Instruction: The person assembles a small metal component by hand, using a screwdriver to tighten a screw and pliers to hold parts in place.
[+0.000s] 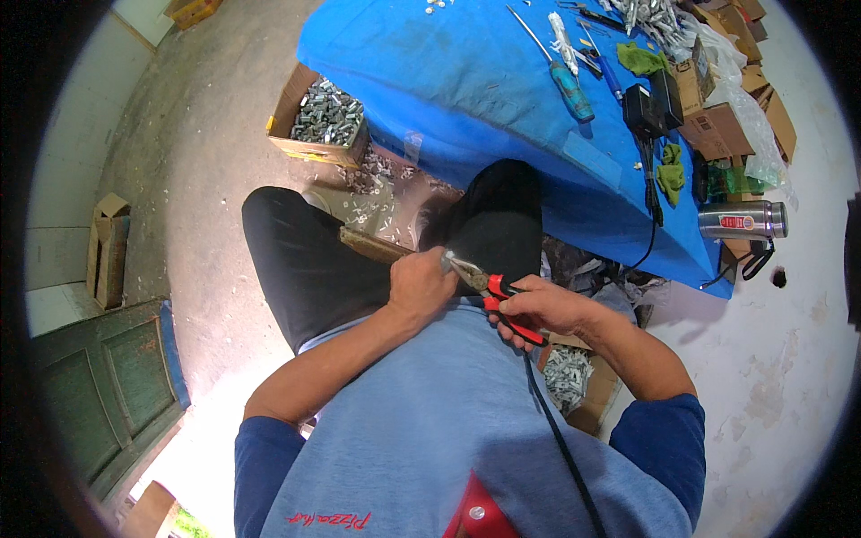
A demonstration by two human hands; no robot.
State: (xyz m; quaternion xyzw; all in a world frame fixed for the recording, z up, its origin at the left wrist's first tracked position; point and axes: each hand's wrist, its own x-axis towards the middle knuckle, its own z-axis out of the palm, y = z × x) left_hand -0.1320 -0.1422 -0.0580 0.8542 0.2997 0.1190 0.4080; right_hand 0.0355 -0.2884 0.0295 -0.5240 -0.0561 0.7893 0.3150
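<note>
I sit over a rough, stained concrete floor point(206, 117). Ahead stands my surface under a blue cloth point(466, 81). A green wooden door point(108, 386) lies at my left, daylight glaring beside it.

— What's in the right hand point(549, 307)?
— Red-handled pliers point(491, 291). The fingers wrap both handles, which run down toward the person's lap; the metal jaws point up and left.
— And the jaws?
— They meet a small silvery metal piece point(446, 259) at the top of the left hand point(420, 287), and look nearly shut on it, though the tip is too small to judge.
— How is that piece held?
— In the left fist, just above the knees, only its end showing
</note>
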